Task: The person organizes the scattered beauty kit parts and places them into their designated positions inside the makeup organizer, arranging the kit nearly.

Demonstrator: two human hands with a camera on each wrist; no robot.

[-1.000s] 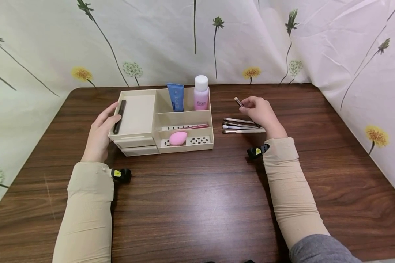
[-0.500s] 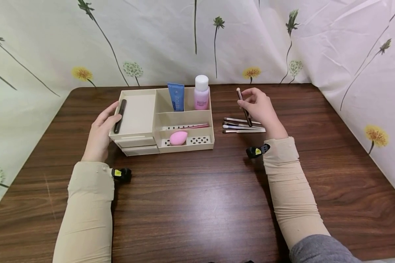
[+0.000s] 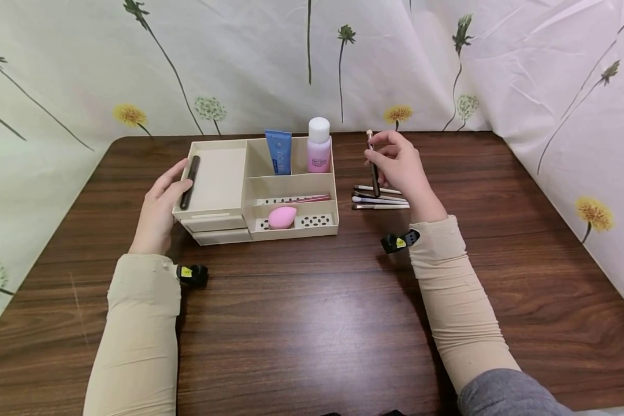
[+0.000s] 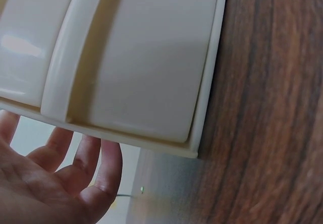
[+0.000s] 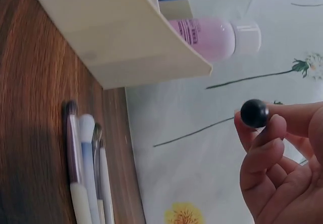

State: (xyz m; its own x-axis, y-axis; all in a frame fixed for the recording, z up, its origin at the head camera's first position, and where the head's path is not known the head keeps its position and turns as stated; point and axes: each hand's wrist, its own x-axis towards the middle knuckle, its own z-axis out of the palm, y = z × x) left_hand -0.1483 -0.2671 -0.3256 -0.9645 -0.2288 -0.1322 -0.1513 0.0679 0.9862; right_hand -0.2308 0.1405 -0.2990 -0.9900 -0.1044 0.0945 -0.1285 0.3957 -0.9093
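Note:
A cream makeup organizer point(image 3: 215, 179) stands on the table, with two drawers on its left front. My left hand point(image 3: 158, 214) grips its left side, thumb over the top rim beside a dark pen-like stick point(image 3: 189, 182) and bent fingers point(image 4: 110, 166) along the outer wall. My right hand point(image 3: 403, 167) pinches a dark makeup brush point(image 3: 374, 176) between thumb and fingers, pale tip up, right of the organizer. Its round black end point(image 5: 254, 114) faces the right wrist camera. Below that hand lie several makeup brushes point(image 3: 379, 200) side by side, partly hidden by the wrist.
The organizer's compartments hold a blue tube point(image 3: 279, 153), a pink bottle point(image 3: 319, 147) with a white cap, a thin pink stick point(image 3: 312, 199) and a pink makeup sponge point(image 3: 282, 218). Behind the wooden table point(image 3: 291, 312) hangs a flowered cloth point(image 3: 270, 58).
My right hand has turned the dark brush from slanted to nearly upright, lifted it and shifted slightly left toward the organizer. The left hand and the organizer have stayed in place.

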